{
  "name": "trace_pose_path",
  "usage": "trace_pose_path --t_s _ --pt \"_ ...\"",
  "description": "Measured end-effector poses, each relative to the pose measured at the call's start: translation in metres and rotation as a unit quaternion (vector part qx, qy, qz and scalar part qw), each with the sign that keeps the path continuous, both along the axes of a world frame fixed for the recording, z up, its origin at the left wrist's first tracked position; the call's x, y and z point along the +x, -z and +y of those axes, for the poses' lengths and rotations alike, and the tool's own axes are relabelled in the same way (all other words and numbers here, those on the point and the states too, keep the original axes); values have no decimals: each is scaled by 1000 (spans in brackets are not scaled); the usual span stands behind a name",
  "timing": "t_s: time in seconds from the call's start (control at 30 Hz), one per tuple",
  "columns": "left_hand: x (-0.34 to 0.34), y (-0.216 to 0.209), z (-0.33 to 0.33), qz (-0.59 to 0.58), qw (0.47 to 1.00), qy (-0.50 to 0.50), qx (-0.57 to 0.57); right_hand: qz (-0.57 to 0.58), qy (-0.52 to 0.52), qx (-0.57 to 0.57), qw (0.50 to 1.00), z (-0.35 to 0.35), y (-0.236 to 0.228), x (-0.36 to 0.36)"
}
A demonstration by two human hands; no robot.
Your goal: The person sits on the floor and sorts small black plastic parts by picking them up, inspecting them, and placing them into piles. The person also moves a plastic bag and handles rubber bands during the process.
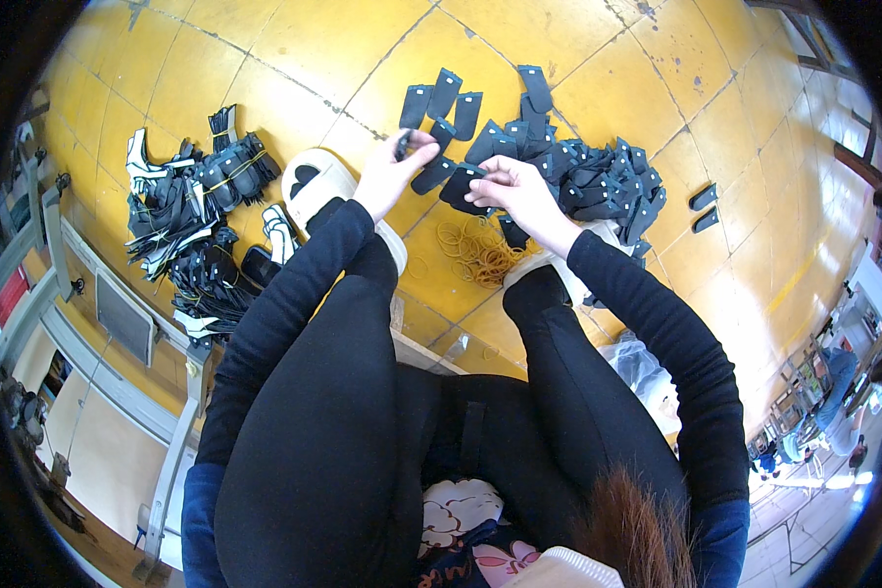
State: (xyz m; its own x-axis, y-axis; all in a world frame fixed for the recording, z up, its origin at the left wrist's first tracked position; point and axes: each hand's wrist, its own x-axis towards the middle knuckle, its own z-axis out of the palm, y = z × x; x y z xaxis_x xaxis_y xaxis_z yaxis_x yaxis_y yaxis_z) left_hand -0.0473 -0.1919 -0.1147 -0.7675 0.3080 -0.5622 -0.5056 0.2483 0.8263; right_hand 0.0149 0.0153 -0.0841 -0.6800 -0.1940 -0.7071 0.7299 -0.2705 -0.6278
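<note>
On the yellow tiled floor, a seated person's black-clad legs are stretching out toward a big loose heap of black flat pieces, which is lying just beyond the right hand. Well to the left, bundled stacks of similar black pieces, tied with bands, are sitting beside a white sandal. Between the feet, a small pile of tan rubber bands is resting. The right hand is pinching a black piece, fingers closed on it. The left hand is gripping a small dark piece, fingers clamped around it.
</note>
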Motion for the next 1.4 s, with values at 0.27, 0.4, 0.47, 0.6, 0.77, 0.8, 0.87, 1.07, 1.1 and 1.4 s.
trace_pose_path --t_s 0.27,0.4,0.47,0.6,0.77,0.8,0.87,1.07,1.1,1.4 --pt "18 -8 11 -225 956 155 104 -2 -87 83 993 -11 -8 1" --pt "14 1 -1 -248 957 136 59 185 -232 370 880 3 -3 -8" --pt "16 -2 -5 -294 946 93 97 281 -226 480 800 13 0 -13" --pt "13 -16 -23 -306 931 189 65 250 -214 550 768 40 10 -28" --pt "22 -32 -38 -127 914 383 48 260 -240 534 768 57 24 -42" --pt "22 -33 -38 -108 908 404 37 259 -233 517 782 59 26 -44" --pt "22 -33 -36 -137 917 375 14 227 -231 486 812 62 28 -47" --pt "10 -26 -25 -162 955 240 -70 215 -204 493 818 69 19 -37" --pt "9 -25 -24 -171 956 224 -79 218 -215 514 801 68 19 -33" --pt "6 -39 -37 -94 900 419 -72 156 -87 373 911 71 31 -33"
